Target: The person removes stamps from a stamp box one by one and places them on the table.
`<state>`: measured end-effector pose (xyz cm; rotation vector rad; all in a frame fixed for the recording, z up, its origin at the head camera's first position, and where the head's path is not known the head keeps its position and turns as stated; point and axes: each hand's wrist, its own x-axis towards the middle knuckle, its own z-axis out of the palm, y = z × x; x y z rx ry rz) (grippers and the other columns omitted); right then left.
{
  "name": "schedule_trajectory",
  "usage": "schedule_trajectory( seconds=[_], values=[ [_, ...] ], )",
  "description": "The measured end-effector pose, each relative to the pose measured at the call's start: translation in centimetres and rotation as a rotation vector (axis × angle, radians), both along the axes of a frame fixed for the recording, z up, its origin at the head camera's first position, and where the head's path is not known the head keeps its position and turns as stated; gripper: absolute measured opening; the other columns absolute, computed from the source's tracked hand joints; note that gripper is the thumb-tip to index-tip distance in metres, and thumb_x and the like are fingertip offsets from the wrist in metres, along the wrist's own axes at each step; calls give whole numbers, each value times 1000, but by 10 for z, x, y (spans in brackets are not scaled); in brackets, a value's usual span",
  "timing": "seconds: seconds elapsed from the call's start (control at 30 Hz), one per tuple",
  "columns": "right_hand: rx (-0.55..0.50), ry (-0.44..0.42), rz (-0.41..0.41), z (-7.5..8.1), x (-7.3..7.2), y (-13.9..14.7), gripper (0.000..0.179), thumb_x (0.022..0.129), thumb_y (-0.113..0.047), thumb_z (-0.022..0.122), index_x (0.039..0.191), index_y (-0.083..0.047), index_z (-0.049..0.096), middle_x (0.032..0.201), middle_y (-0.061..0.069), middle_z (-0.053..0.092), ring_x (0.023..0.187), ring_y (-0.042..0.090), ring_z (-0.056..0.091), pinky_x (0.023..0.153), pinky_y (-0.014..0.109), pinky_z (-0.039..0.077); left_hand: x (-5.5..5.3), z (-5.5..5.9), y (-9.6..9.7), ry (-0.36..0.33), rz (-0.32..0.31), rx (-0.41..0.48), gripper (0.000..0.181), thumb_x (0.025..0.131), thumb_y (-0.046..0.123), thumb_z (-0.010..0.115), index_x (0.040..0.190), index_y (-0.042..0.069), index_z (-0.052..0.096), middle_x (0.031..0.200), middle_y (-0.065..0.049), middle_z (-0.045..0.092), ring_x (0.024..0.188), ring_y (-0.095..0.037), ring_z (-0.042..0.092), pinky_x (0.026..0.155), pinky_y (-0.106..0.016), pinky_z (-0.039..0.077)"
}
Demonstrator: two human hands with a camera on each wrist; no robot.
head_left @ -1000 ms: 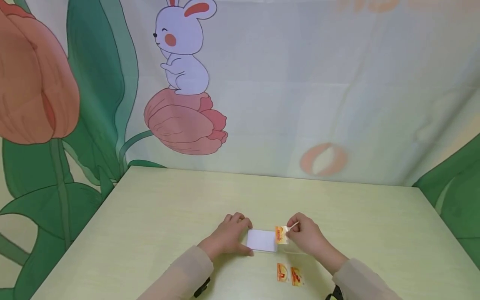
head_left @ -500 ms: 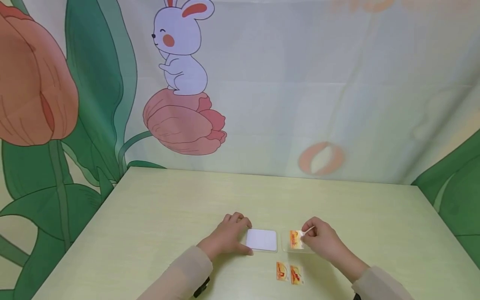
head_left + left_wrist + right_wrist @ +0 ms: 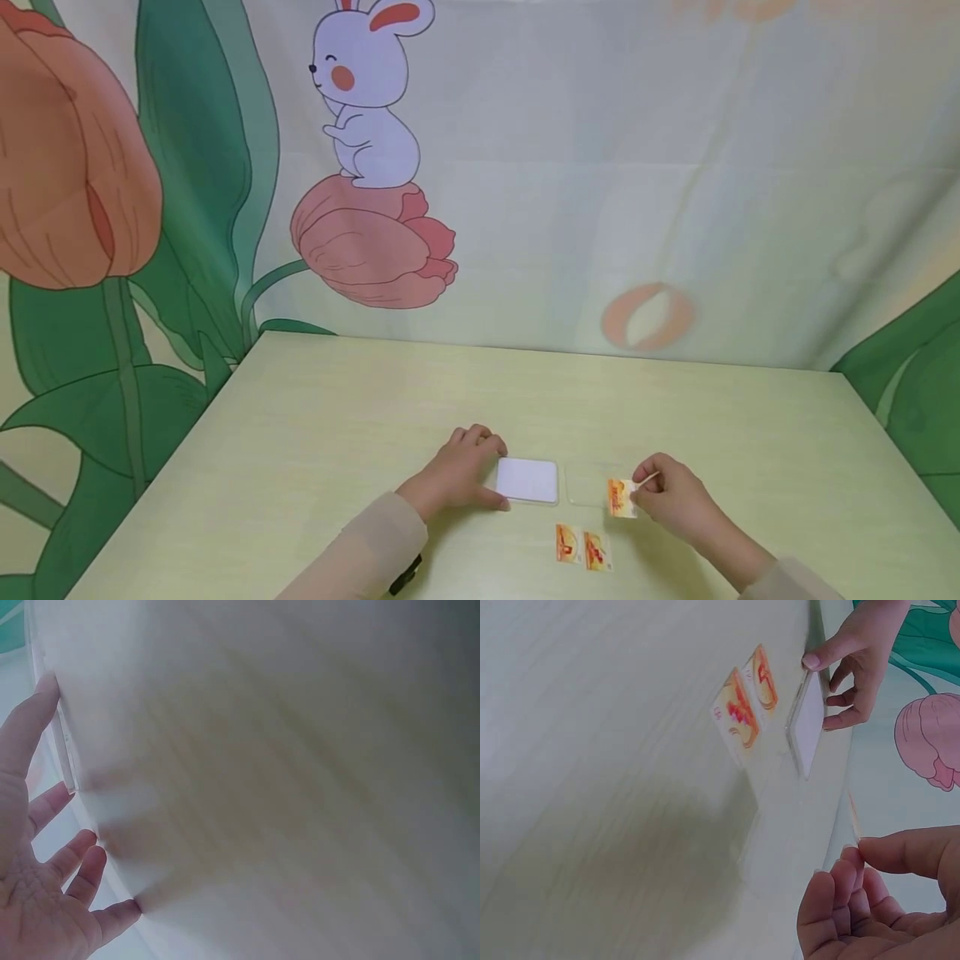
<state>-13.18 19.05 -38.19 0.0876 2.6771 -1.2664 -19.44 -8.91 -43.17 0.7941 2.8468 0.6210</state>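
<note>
My left hand (image 3: 463,477) rests on the table beside a shallow clear case (image 3: 557,483) of white cards (image 3: 527,480), thumb at its near edge and index finger at the far one. In the left wrist view, thumb and index finger grip the case's edge (image 3: 67,750) while the other fingertips touch the tabletop. My right hand (image 3: 675,502) pinches a small orange-and-white printed card (image 3: 619,498) between thumb and fingers, above the table. Seen edge-on in the right wrist view, the pinched card (image 3: 856,817) looks thin.
Two similar printed cards, one on the left (image 3: 567,543) and one on the right (image 3: 597,552), lie side by side nearer the person. Just right of the case lies a clear plastic lid (image 3: 576,493). A curtain with a rabbit (image 3: 378,137) and tulips hangs behind the table (image 3: 360,400).
My right hand has moved right and toward the person with the printed card, away from the white cards and past the clear lid. My left hand stays at the case.
</note>
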Motion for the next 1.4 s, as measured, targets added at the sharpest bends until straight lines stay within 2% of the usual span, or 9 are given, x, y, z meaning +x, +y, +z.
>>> schedule_trajectory(
  seconds=[0.4,0.77,1.13,1.4],
  values=[
    [38,-59,-41,-17,11,15,17,79,-2,61,92,1,51,68,5,52,58,15,46,50,24,39,0,-1,1,-1,3,-1,62,66,43,79,113,15,52,125,-9,44,109,-28,41,93,-42,38],
    [72,-126,-62,-32,16,15,17,77,0,63,89,0,51,69,5,52,61,15,48,53,26,41,3,1,0,-27,10,9,60,66,42,79,113,14,52,126,-10,43,110,-29,40,93,-43,37],
    [88,-131,-61,-38,17,14,18,76,0,64,88,-1,51,67,5,52,58,15,48,52,26,41,0,1,1,8,3,-12,61,67,43,78,113,15,51,124,-9,45,108,-27,41,92,-42,39],
    [131,-80,-41,-42,20,12,19,71,2,63,86,-2,52,66,4,50,59,15,47,52,25,38,0,2,1,1,8,-14,61,66,43,79,114,15,52,125,-8,45,109,-28,41,93,-42,39]
  ],
)
